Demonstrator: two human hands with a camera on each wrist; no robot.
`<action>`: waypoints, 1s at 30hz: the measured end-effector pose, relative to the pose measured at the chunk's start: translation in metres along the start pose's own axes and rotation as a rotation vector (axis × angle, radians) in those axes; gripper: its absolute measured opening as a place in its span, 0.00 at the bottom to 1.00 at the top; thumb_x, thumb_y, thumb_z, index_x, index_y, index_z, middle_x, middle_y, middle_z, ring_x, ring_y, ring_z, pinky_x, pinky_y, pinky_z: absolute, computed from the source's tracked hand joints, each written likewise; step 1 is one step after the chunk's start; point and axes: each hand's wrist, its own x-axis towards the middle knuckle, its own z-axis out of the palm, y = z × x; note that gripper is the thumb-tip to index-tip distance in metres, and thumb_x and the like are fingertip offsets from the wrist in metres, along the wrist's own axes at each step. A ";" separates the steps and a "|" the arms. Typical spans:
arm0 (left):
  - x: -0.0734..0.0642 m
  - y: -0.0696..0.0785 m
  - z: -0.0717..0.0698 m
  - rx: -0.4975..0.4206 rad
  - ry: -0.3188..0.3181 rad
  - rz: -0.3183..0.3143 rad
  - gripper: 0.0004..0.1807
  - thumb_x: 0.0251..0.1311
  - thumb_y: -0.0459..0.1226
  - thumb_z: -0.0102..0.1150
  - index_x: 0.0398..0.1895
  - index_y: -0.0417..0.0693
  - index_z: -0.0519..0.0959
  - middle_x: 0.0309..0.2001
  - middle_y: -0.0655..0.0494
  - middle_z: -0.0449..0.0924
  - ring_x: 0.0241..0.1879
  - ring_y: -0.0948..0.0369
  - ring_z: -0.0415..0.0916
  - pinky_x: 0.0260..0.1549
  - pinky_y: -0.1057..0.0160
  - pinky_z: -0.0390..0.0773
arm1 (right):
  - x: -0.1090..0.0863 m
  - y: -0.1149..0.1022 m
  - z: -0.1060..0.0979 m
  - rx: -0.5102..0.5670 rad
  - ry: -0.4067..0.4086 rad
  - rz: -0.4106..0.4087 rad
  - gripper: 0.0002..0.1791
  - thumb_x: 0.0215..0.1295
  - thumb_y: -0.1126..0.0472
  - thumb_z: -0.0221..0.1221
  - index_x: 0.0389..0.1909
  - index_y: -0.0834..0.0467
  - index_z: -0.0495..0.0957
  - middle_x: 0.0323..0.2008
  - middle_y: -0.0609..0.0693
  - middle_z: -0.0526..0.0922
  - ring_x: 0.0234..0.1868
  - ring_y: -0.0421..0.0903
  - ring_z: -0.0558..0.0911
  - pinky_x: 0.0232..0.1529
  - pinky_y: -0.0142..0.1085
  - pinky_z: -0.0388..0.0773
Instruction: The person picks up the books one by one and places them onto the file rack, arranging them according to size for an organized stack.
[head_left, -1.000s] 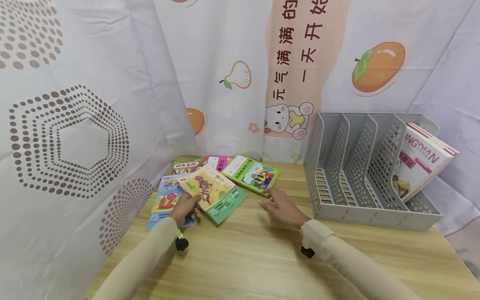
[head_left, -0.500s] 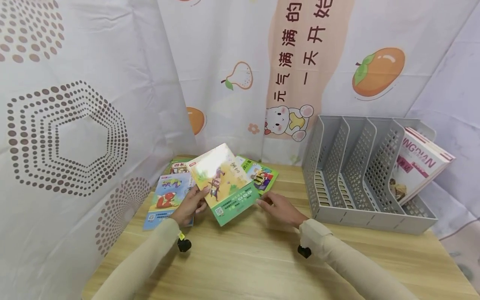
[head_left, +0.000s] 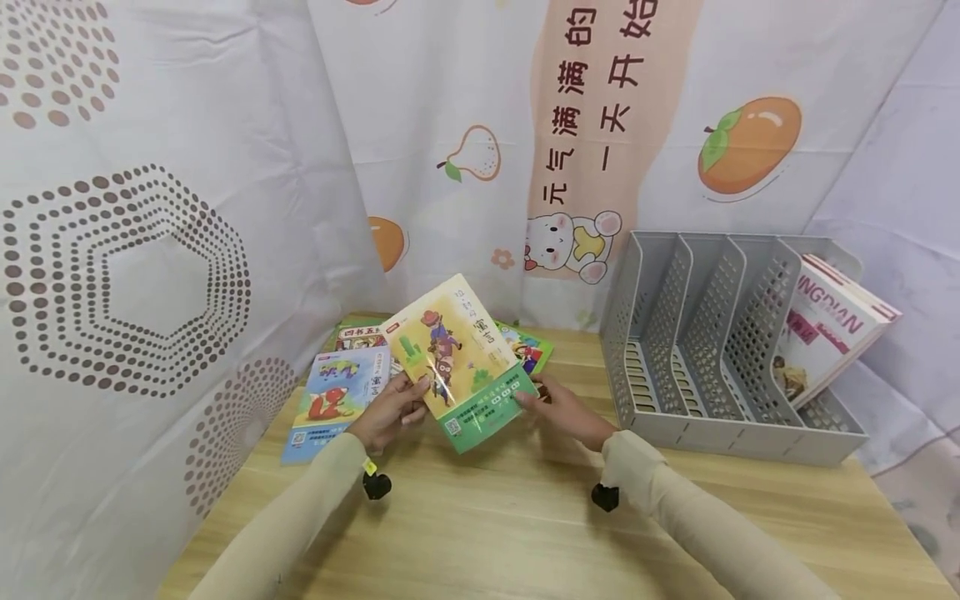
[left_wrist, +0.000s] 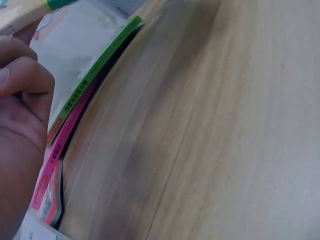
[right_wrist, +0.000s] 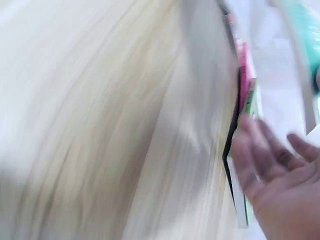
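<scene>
A yellow picture book with a green lower band (head_left: 457, 358) is held tilted above the table between both hands. My left hand (head_left: 390, 408) grips its lower left edge, thumb on the cover. At its lower right corner my right hand (head_left: 566, 412) has its thumb on the green band and its fingers behind. In the right wrist view those fingers (right_wrist: 260, 155) look spread and blurred under the teal part of the book (right_wrist: 302, 35). Beside the left hand lies a blue book with a red fox (head_left: 327, 404). A green book (head_left: 528, 346) is mostly hidden behind the held one.
A grey file rack (head_left: 742, 433) with several slots stands at the right; white-and-magenta books (head_left: 828, 325) lean in its rightmost slot. At the back left lies a red-covered book (head_left: 360, 337). In the left wrist view a pink book spine (left_wrist: 60, 145) shows under a green one (left_wrist: 95, 75).
The left hand has raised the yellow book off the other books and brought it rightward. The right hand, earlier apart from it, now holds its lower right corner.
</scene>
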 end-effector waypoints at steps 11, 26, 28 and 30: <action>0.006 -0.009 0.006 0.070 0.016 -0.097 0.24 0.81 0.47 0.46 0.75 0.57 0.62 0.50 0.51 0.86 0.14 0.69 0.59 0.18 0.70 0.62 | 0.006 -0.010 -0.018 0.249 -0.262 0.065 0.26 0.75 0.40 0.57 0.49 0.59 0.85 0.34 0.53 0.90 0.22 0.41 0.79 0.22 0.32 0.70; 0.025 -0.020 0.016 0.407 0.158 -0.117 0.27 0.70 0.60 0.57 0.57 0.49 0.75 0.16 0.58 0.65 0.14 0.63 0.59 0.16 0.65 0.63 | -0.003 -0.018 -0.022 -0.044 -0.203 -0.087 0.22 0.79 0.43 0.54 0.46 0.57 0.87 0.19 0.46 0.80 0.15 0.39 0.60 0.17 0.32 0.58; 0.029 -0.021 0.018 0.436 0.170 -0.128 0.29 0.68 0.63 0.57 0.47 0.46 0.75 0.17 0.57 0.66 0.16 0.62 0.61 0.18 0.65 0.64 | -0.006 -0.017 -0.024 -0.067 -0.157 -0.113 0.23 0.79 0.42 0.54 0.41 0.55 0.88 0.15 0.44 0.74 0.14 0.39 0.60 0.17 0.32 0.58; 0.033 -0.021 0.020 0.455 0.172 -0.135 0.30 0.68 0.63 0.58 0.43 0.44 0.73 0.21 0.56 0.68 0.18 0.61 0.63 0.19 0.64 0.66 | -0.009 -0.017 -0.025 -0.073 -0.120 -0.135 0.23 0.79 0.42 0.53 0.41 0.54 0.88 0.14 0.45 0.74 0.13 0.39 0.60 0.16 0.32 0.59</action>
